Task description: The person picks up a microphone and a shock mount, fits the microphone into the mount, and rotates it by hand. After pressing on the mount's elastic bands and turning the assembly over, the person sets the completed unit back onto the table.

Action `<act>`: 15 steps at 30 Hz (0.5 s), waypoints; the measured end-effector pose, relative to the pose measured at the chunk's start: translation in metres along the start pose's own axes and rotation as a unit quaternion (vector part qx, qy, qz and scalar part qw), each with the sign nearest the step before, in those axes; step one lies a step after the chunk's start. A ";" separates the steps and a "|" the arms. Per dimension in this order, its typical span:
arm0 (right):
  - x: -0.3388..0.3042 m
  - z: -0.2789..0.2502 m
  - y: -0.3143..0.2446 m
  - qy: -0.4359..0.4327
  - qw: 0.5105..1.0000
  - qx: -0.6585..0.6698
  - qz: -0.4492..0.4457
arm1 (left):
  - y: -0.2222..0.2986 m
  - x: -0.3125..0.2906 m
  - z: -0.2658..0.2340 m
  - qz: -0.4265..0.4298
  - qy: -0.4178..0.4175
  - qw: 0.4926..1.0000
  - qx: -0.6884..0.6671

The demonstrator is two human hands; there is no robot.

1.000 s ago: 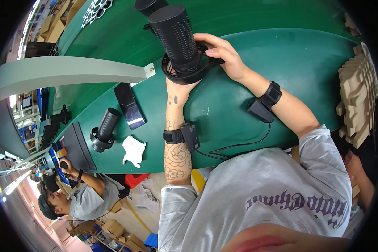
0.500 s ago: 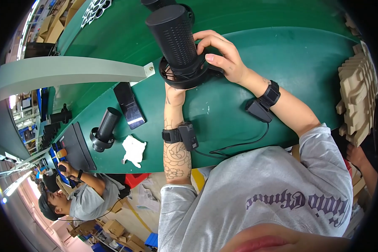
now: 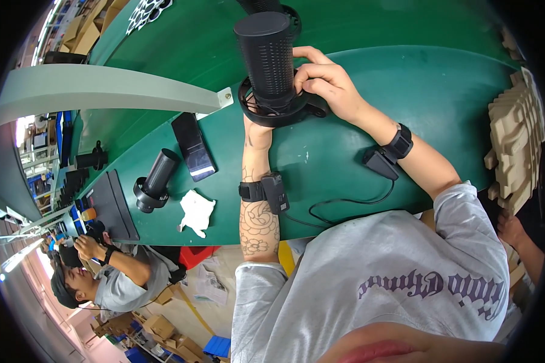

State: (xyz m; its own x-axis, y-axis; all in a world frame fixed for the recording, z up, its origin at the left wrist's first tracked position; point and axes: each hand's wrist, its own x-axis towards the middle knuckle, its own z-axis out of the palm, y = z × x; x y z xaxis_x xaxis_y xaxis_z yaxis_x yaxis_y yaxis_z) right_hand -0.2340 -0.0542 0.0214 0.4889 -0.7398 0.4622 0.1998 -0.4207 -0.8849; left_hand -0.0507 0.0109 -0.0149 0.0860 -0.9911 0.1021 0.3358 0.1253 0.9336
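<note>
A black microphone [image 3: 271, 66] with a perforated barrel stands nearly upright in a round black shock mount [image 3: 287, 118] above the green table. My left hand [image 3: 259, 134] supports it from below; its fingers are mostly hidden behind the mount, and only the wrist side shows. Bent fingers of my right hand [image 3: 333, 85] press against the lower right side of the barrel, just above the mount's bracket. Behind it, another dark microphone [image 3: 260, 6] is partly covered.
On the green table [image 3: 339, 169] to the left lie a phone [image 3: 194, 148], a white cloth [image 3: 197, 213] and another microphone [image 3: 160, 175]. A grey metal beam [image 3: 121, 88] crosses there. Moulded pulp trays [image 3: 518, 133] are stacked at right. A co-worker [image 3: 127, 272] sits at far left.
The held microphone and both hands appear a little further right, and the barrel looks more upright. The right fingers have shifted slightly on it. The co-worker's hands have moved.
</note>
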 end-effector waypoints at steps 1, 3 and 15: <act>0.000 0.000 -0.004 -0.011 0.993 0.096 0.069 | -0.001 0.001 0.000 0.007 0.008 1.000 0.006; 0.002 -0.001 -0.009 -0.012 0.992 0.103 0.069 | -0.004 0.002 0.000 0.014 0.017 1.000 0.012; -0.001 0.004 0.011 0.007 0.963 0.249 0.105 | 0.010 0.008 0.009 0.067 -0.038 0.997 0.009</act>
State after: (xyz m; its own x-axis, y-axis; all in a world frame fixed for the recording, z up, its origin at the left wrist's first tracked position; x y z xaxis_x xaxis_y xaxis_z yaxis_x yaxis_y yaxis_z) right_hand -0.2288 -0.0558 0.0105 0.5525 -0.7895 0.2672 0.4822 0.0413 -0.8751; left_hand -0.0554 0.0042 -0.0021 0.0569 -0.9664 0.2507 0.3092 0.2558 0.9159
